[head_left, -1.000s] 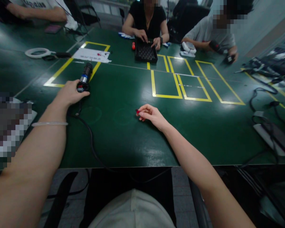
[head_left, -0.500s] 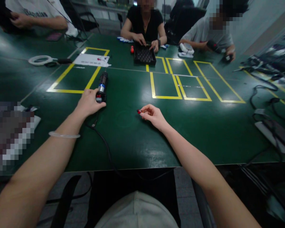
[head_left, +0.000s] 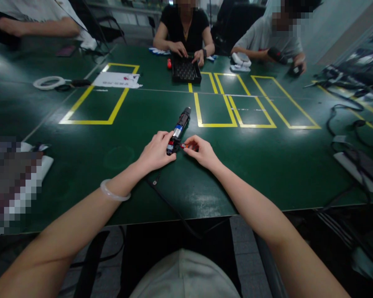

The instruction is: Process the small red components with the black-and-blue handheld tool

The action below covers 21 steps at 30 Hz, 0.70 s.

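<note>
While the left hand [head_left: 155,151] is clasping a black cylindrical tool [head_left: 179,128] around its near end, the right hand [head_left: 203,153] is pinching a small red piece [head_left: 183,145] between thumb and fingers, just to the right of that same end. Both hands are closing firmly enough on their things for the grip to be plain, but whether the red piece is touching the tool I cannot tell. The tool is slanting away over the near middle of the green table [head_left: 251,165], its tip pointing far and slightly right, a blue and silver band showing along its body. A pale bracelet [head_left: 112,195] is circling the left wrist, and a black cable [head_left: 170,207] is trailing over the near edge.

On the far left, a white sheet [head_left: 113,80] is lying across a yellow tape outline [head_left: 87,122]; farther left, a white ring [head_left: 48,83] is resting flat. More yellow tape outlines [head_left: 217,125] are marking the table to the right of the tool. At the far side, a co-worker in a black top [head_left: 170,20] is reaching into a black tray [head_left: 186,80], and a co-worker in a grey top [head_left: 255,37] is handling dark objects to the right.
</note>
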Tool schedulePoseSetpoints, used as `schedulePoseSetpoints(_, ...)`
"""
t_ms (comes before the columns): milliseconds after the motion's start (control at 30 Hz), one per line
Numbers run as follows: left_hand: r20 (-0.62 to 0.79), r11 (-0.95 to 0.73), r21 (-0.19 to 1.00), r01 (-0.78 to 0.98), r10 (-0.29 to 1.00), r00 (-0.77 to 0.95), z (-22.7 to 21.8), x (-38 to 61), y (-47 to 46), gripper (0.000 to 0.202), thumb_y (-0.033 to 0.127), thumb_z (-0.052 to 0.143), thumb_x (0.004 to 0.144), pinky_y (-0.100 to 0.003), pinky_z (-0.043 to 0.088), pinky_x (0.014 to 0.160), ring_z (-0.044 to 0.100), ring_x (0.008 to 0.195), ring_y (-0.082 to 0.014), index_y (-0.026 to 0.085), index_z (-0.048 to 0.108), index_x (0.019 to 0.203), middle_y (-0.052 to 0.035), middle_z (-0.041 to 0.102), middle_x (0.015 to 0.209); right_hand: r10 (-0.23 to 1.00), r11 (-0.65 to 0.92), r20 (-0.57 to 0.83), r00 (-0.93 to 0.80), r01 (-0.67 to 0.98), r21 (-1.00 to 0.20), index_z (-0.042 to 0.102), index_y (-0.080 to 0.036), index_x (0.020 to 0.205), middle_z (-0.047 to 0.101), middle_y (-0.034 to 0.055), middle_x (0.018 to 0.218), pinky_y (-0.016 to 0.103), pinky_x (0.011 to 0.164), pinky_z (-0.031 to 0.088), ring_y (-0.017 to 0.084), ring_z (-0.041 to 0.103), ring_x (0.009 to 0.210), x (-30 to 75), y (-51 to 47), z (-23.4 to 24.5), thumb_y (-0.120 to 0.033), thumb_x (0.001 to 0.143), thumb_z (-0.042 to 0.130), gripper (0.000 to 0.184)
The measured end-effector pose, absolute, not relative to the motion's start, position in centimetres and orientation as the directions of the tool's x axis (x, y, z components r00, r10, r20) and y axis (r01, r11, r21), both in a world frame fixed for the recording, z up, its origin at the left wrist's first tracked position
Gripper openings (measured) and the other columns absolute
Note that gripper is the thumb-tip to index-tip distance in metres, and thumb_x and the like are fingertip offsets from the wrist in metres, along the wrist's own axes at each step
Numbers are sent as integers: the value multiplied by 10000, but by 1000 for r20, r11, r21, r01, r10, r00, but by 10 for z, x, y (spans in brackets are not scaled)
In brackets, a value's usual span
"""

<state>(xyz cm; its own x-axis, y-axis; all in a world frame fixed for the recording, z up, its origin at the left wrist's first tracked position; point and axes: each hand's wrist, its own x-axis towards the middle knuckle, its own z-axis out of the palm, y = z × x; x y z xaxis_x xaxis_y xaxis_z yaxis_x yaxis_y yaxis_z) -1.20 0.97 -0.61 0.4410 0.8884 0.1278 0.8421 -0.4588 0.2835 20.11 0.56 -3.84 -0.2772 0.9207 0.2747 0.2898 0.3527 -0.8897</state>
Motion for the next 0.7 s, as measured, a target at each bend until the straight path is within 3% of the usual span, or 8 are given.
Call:
schedulePoseSetpoints(333,123,-497,261,828,868,482,-6,0,-1,766,364,603,809,-472,531,986,514,1226,-344,143,390,1512,-161,470,1392,899,420,276,-340,489,-765,585,-198,911,619,11,882,293,738,453,161,582,770,202,2,-34,-202,823,668,121)
schedulePoseSetpoints(600,122,-495,231,838,869,479,-5,5,-3,749,358,601,825,-466,549,932,518,1203,-345,151,387,1512,-158,475,1379,871,477,339,-354,454,-752,589,-186,940,587,21,913,312,786,456,173,574,809,202,4,-37,-152,811,664,153)
schedulePoseSetpoints(700,121,-494,236,837,869,479,-2,6,-5,748,356,612,822,-469,541,944,522,1199,-346,163,392,1510,-160,476,1378,857,500,348,-379,456,-736,608,-189,871,556,16,883,311,778,445,173,560,799,202,3,-36,-161,834,658,68)
